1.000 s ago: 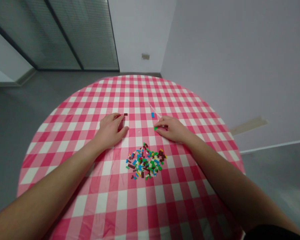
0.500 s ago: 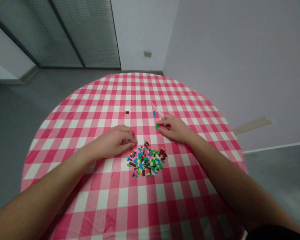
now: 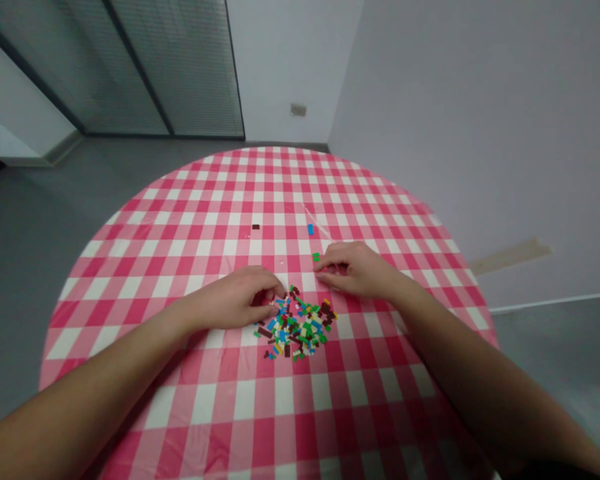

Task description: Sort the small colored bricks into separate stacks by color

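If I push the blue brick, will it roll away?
The blue brick probably won't roll, since its sides look straight. It's likely light, being far smaller than the right hand. It might slide, lying untouched on the tablecloth.

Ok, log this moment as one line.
left hand: at brick pile; right hand: near green brick; blue brick, brown brick: farther out

The person's left hand (image 3: pixel 240 297) and right hand (image 3: pixel 353 269): bare. Forearms (image 3: pixel 110 373): uncovered. Right arm: dark sleeve (image 3: pixel 540 469), partly visible.
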